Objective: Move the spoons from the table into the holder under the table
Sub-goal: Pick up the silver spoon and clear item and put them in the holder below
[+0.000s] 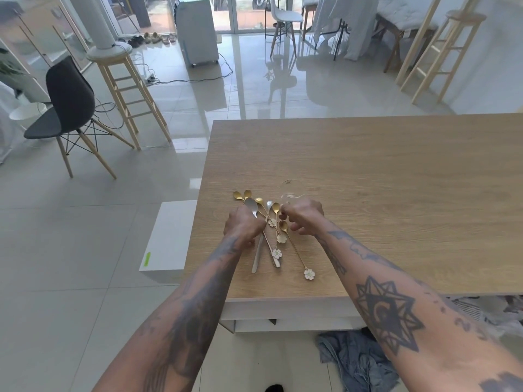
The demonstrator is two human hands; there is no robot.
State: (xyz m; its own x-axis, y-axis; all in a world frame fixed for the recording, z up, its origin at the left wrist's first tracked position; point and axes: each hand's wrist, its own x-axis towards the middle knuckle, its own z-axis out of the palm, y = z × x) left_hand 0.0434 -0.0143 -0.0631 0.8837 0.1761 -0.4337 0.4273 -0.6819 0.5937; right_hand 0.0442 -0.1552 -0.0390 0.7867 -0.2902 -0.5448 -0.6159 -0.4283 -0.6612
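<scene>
Several small gold spoons (294,247) with white flower ends and a couple of longer silver spoons (257,257) lie in a loose pile near the front left corner of the wooden table (382,193). My left hand (243,226) rests on the left of the pile, fingers curled around spoon handles, a silver bowl sticking out above it. My right hand (304,217) hovers over the right of the pile with its fingers pinched at a gold spoon's bowl. The holder under the table is hidden.
A clear glass (290,190) lies on the table just beyond my right hand. A white box (169,236) stands on the floor against the table's left side. Grey cloth (353,360) lies on the floor below the front edge. A black chair and wooden stools stand far left.
</scene>
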